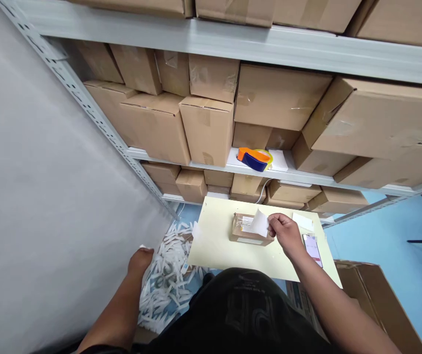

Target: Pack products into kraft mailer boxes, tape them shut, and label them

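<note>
White paper (260, 224), pinched in right hand (284, 233), could crease if bent against box (247, 236); left hand (139, 260) curled around white scrap (142, 246).

The right hand (285, 233) pinches a white label (259, 223), which curls up over a small cardboard box (250, 235) on the pale yellow desk (211, 250). To the right lies a lit phone (312, 250), with a white paper slip (302, 221) on its far side. Left of the desk, the left hand (140, 259) is closed, a white scrap (142, 247) showing at its top; white strips (170, 290) litter the floor nearby. Beyond, an orange-and-blue tape dispenser (253, 158) sits on a shelf (233, 158) between cardboard cartons (207, 130).
</note>
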A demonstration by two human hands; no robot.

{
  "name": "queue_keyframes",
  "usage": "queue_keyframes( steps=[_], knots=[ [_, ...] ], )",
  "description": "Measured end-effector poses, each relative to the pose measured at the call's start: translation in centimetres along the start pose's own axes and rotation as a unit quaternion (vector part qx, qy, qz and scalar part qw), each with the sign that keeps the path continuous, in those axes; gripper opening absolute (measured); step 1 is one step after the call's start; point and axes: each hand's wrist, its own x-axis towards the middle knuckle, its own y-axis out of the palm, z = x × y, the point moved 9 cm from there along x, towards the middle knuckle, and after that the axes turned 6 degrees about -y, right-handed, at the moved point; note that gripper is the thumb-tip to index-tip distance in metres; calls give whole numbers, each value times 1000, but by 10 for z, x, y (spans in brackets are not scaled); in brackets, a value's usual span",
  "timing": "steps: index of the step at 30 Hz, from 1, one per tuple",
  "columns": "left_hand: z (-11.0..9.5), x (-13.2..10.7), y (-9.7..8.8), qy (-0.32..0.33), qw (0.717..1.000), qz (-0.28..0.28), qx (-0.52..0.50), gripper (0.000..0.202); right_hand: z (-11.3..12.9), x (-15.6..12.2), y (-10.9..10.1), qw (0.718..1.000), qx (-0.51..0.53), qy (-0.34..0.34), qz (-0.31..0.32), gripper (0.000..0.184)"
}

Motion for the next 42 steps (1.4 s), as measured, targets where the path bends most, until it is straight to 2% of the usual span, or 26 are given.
queue_keyframes(
  steps=[3, 6, 8, 10, 13, 15, 17, 18, 20, 25, 29, 35, 42],
  knots=[
    [-30, 3, 5, 34, 999, 2, -22, 17, -2, -3, 0, 1000, -5, -6, 6, 31],
    [-87, -10, 7, 90, 991, 7, -103, 21, -2, -4, 0, 1000, -4, -24, 11, 31],
    [-132, -32, 9, 117, 984, 24, -132, 24, -4, -6, 0, 999, -2, -33, 12, 30],
    [-182, -66, 15, 149, 959, 94, -223, 29, -7, -7, -1, 999, -1, -42, 13, 29],
    [-257, -139, 29, 210, 882, 264, -328, 46, -12, -9, -2, 999, 4, -47, 10, 29],
    [-294, -187, 36, 220, 827, 363, -368, 54, -17, -11, -5, 999, 11, -43, 3, 31],
    [-320, -223, 38, 229, 790, 411, -392, 54, -23, -13, -9, 999, 17, -41, -8, 32],
    [-329, -234, 37, 239, 784, 413, -398, 50, -25, -14, -12, 999, 17, -42, -14, 32],
    [-341, -244, 36, 260, 790, 386, -400, 42, -29, -16, -19, 999, 14, -44, -24, 31],
    [-354, -240, 42, 308, 827, 281, -378, 24, -48, -18, -36, 999, 16, -35, -33, 24],
    [-365, -236, 50, 347, 858, 196, -323, 15, -75, -11, -46, 999, -13, -17, -49, 21],
    [-380, -221, 79, 319, 903, 155, -241, 9, -120, 9, -54, 992, -103, 14, -72, 18],
    [-389, -197, 113, 327, 931, 109, -120, 10, -145, 31, -45, 969, -248, 4, -19, 20]
  ],
)
